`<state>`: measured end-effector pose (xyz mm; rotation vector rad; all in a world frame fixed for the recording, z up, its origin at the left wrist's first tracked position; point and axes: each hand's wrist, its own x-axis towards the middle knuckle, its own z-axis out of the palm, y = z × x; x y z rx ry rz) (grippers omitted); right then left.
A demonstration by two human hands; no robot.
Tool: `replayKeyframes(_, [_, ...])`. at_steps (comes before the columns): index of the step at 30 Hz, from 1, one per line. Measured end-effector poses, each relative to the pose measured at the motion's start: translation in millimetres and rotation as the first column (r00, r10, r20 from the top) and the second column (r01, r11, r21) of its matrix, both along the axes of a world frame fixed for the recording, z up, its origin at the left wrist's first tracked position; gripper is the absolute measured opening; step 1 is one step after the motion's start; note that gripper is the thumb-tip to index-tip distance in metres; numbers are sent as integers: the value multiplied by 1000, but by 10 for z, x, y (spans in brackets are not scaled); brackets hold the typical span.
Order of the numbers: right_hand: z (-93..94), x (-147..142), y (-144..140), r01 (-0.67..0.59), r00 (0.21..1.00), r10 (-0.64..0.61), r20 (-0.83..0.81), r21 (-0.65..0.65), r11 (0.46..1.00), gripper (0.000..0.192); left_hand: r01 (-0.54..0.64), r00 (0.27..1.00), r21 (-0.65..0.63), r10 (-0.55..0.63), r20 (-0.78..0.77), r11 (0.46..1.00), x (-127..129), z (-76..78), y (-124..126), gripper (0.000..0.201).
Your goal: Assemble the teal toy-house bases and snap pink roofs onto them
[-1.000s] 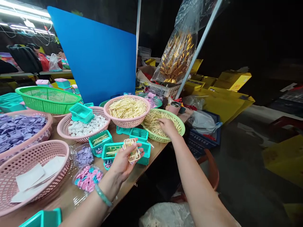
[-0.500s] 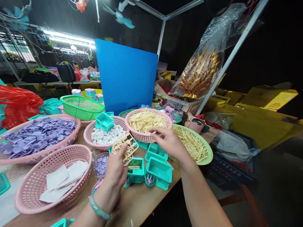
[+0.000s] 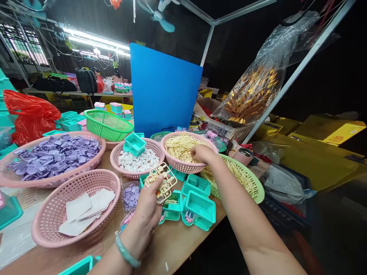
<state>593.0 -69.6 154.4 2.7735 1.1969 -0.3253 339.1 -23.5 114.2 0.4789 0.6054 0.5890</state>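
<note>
My left hand (image 3: pixel 149 204) pinches cream plastic frames (image 3: pixel 161 181) above the teal boxes (image 3: pixel 197 202). My right hand (image 3: pixel 202 152) reaches into the pink basket (image 3: pixel 183 165) near the table's far edge, fingers curled together on yellow pieces (image 3: pixel 180 145).

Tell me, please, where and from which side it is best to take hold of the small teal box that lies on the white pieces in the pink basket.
Probably by its two opposite rim walls, coming from above. The small teal box lies tilted with its open side up on the white pieces, and the pink basket wall blocks a low sideways grip.
</note>
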Motion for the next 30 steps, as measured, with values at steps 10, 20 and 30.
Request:
replayKeyframes(10, [-146,7,70,-21,985,49,-164,166,986,29,126,986,-90,-115,121,988,-390,40,11,16])
replayKeyframes(20, [126,-646,-423,-51,993,118,12,941,335,17,67,983,-138,-42,180,988,-861,-86,87,31])
replayKeyframes(30, [-788,-2974,-415,-416,798,524,298,901,121,19,-113,976,30,105,193,993,-1346,-280,-18,33])
